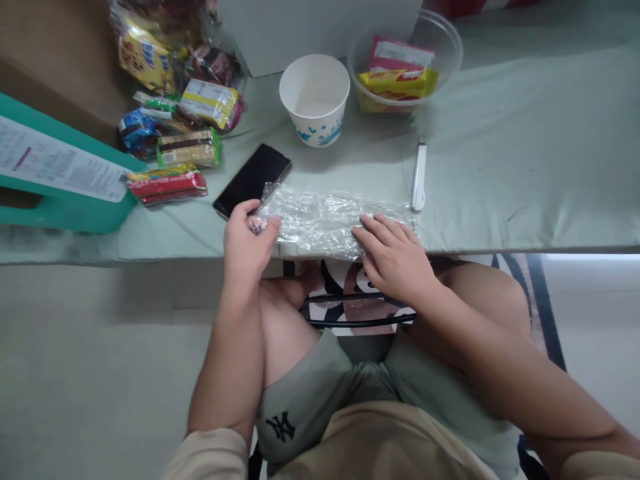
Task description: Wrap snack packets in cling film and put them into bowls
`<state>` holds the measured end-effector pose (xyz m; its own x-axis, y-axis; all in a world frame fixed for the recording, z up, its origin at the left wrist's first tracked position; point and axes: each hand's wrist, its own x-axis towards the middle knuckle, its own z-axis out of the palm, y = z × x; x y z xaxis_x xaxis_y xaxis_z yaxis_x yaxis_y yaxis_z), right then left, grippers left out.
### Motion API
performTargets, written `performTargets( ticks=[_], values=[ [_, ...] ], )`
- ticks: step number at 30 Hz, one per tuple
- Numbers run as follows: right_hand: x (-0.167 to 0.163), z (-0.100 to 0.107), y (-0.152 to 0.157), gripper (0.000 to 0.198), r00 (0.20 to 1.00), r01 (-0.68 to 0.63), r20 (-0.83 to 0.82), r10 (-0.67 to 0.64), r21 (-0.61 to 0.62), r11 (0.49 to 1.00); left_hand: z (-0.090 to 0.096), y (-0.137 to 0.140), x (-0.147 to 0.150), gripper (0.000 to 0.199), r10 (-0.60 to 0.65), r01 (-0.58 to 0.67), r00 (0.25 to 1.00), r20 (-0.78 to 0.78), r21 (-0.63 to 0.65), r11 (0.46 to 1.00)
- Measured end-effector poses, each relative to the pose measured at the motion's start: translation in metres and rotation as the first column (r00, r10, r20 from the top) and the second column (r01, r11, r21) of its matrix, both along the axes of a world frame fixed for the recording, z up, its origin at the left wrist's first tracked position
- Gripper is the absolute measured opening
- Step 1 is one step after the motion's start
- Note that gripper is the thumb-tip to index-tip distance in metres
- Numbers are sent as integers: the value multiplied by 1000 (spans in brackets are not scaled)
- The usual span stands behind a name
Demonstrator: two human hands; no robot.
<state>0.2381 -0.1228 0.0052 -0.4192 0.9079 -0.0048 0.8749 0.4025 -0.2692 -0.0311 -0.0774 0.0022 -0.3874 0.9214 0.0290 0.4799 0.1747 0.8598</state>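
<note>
thin, light and easy to crease

the thumb and forefinger of the left hand (pixel 246 243) curve around the left end of the clear plastic wrap (pixel 320 220), their tips apart; the other fingers are hidden, so whether they clamp it cannot be told. the fingers of the right hand (pixel 397 257) lie flat and slightly spread over its right end, gripping nothing. the wrap lies between the hands along the near edge of the table (pixel 525 167). it looks almost weightless, limp and crinkly, likely slick and apt to slide or tear if yanked. a gentle pinch at each end, with a flat palm for steadying, probably suits it best.

just beyond its left end lies a phone (pixel 253 177); near its right end, a slim white tool (pixel 419 180). farther out stand a paper cup (pixel 320 130) and a clear tub (pixel 459 57); snack packs (pixel 193 148) lie to the left.
</note>
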Motion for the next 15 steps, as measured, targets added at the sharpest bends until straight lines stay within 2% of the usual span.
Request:
performTargets(
  ticks=[3,5,7,11,13,15],
  values=[
    [-2,2,1,50,1000,9,-2,-9,-24,1000,0,9,5,32,-6,-12,953,302,57,998],
    [-4,4,1,52,1000,20,2,-20,-48,999,-1,16,9,31,-37,1,918,395,91,996],
    [-7,6,1,55,999,34,9,-34,-65,997,-1,21,14,32,-62,-11,904,423,169,986],
    [-15,7,-1,64,998,58,34,-56,-62,996,7,21,35,38,-75,-73,932,355,385,920],
    [-19,6,-2,66,997,71,43,-68,-51,996,16,11,51,40,-64,-48,970,233,447,893],
    [-22,5,-3,65,996,81,46,-79,-46,996,23,-4,64,42,-148,64,980,134,492,868]
  ],
)
